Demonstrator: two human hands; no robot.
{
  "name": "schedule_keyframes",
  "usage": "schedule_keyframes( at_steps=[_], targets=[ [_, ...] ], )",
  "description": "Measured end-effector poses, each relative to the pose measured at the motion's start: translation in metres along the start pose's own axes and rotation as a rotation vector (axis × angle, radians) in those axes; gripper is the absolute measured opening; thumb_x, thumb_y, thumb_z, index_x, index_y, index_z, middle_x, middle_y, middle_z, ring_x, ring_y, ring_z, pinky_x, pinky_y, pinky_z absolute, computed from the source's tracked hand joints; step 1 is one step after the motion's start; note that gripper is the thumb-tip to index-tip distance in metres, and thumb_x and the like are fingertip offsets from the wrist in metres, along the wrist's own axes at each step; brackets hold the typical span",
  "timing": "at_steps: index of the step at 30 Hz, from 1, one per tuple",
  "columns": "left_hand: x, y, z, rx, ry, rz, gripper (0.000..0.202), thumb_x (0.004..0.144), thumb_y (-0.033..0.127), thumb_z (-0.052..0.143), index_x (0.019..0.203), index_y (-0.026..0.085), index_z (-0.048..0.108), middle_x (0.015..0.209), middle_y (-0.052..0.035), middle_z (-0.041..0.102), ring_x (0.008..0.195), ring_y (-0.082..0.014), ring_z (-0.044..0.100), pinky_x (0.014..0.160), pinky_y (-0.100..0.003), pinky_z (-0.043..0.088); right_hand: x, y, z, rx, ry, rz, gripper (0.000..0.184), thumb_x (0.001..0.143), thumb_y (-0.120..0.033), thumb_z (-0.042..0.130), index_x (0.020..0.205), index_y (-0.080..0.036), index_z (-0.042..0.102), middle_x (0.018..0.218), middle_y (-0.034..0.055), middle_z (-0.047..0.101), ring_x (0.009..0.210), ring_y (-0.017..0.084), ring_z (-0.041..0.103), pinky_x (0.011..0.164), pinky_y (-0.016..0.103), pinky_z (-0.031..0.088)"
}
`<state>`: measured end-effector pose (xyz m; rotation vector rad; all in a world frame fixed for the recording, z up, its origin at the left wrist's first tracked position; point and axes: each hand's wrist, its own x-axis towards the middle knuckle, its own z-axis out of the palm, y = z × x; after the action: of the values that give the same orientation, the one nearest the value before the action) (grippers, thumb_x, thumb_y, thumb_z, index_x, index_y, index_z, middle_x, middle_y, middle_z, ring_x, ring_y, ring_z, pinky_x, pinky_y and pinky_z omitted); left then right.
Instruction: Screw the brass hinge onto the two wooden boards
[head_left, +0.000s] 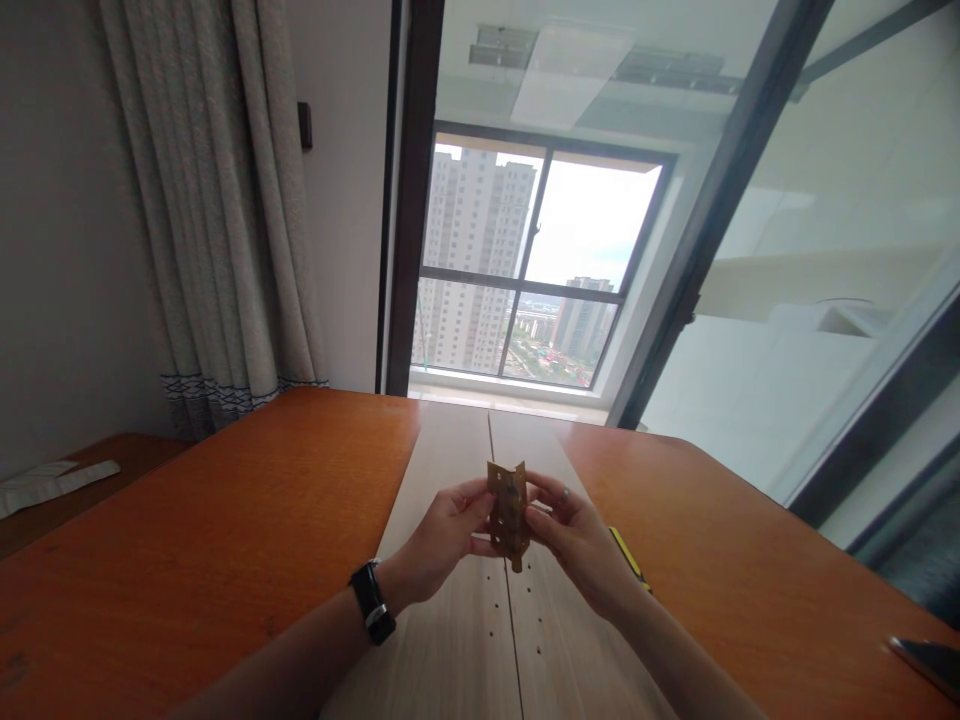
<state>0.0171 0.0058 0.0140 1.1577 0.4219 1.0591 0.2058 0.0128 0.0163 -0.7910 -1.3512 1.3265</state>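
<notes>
A brass-coloured door hinge [509,512] is held up over the table, partly folded, with its pin end pointing down toward me. My left hand [459,518] pinches its left leaf, and my right hand [566,515] grips the right leaf between thumb and fingers. Beneath the hands lie two pale wooden boards [450,640], side by side with a narrow seam between them. Small dark holes show in both boards on either side of the seam, just below the hinge. The board surface directly behind my hands is hidden.
The boards rest on an orange-brown wooden table [300,510]. Right of my right hand lies a yellow and black tool [628,556], partly covered by my forearm. A dark flat object [926,662] sits at the right edge. Beyond stand a curtain [217,200] and a window [525,270].
</notes>
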Motion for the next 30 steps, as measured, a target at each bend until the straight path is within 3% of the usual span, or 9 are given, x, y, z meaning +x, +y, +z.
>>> schedule_keyframes(
  at_steps=[6,11,17,22,24,27,30],
  targets=[
    [0.002,-0.008,-0.001,0.067,0.078,-0.021,0.055,0.086,0.058,0.073,0.121,0.016,0.072,0.101,-0.0124,0.074,0.083,-0.0215,0.073,0.075,-0.035,0.060,-0.001,-0.002,0.004,0.057,-0.091,0.028,0.047,0.075,-0.039,0.088,0.111,-0.023,0.062,0.077,-0.0030,0.069,0.066,0.014,0.064,0.064,0.028,0.050],
    [0.000,-0.007,-0.004,0.057,-0.030,-0.054,0.056,0.085,0.055,0.075,0.124,0.016,0.069,0.112,-0.0145,0.073,0.089,-0.0249,0.076,0.082,-0.040,0.061,-0.002,-0.003,0.005,0.133,-0.083,0.099,0.042,0.075,-0.039,0.088,0.097,-0.023,0.056,0.081,-0.0026,0.072,0.064,0.011,0.065,0.060,0.023,0.050],
    [-0.003,-0.005,-0.002,-0.057,-0.057,-0.100,0.073,0.077,0.045,0.087,0.139,0.026,0.053,0.140,-0.0152,0.059,0.086,-0.0247,0.077,0.076,-0.039,0.063,-0.003,-0.004,0.003,0.124,-0.085,0.185,0.037,0.070,-0.041,0.090,0.084,-0.019,0.064,0.084,0.0002,0.073,0.069,0.013,0.068,0.062,0.025,0.055],
    [0.000,-0.011,-0.005,-0.160,-0.017,-0.123,0.069,0.078,0.040,0.087,0.130,0.024,0.045,0.121,-0.0115,0.067,0.082,-0.0244,0.078,0.074,-0.040,0.064,-0.003,-0.003,0.002,0.058,-0.078,0.209,0.035,0.073,-0.043,0.087,0.094,-0.018,0.074,0.085,0.0041,0.076,0.069,0.016,0.069,0.054,0.024,0.050],
    [0.003,-0.013,-0.006,-0.203,0.055,-0.082,0.067,0.075,0.036,0.090,0.123,0.023,0.044,0.116,-0.0094,0.069,0.087,-0.0245,0.078,0.078,-0.041,0.064,-0.003,-0.003,0.002,0.004,-0.064,0.188,0.037,0.077,-0.042,0.085,0.103,-0.018,0.077,0.087,0.0046,0.078,0.072,0.016,0.069,0.061,0.025,0.052],
    [0.004,-0.015,-0.007,-0.247,0.147,-0.039,0.059,0.076,0.032,0.089,0.113,0.021,0.045,0.111,-0.0077,0.071,0.094,-0.0228,0.076,0.084,-0.038,0.062,-0.003,-0.007,0.005,-0.088,-0.072,0.135,0.046,0.081,-0.047,0.080,0.117,-0.019,0.076,0.100,0.0085,0.080,0.094,0.023,0.073,0.086,0.038,0.056],
    [0.005,-0.014,-0.007,-0.269,0.203,-0.019,0.051,0.078,0.033,0.087,0.109,0.019,0.049,0.110,-0.0091,0.072,0.096,-0.0227,0.076,0.084,-0.036,0.062,-0.003,-0.011,0.009,-0.197,-0.088,0.083,0.056,0.077,-0.050,0.083,0.124,-0.022,0.074,0.119,0.0103,0.077,0.115,0.030,0.069,0.104,0.048,0.050]
  ],
)
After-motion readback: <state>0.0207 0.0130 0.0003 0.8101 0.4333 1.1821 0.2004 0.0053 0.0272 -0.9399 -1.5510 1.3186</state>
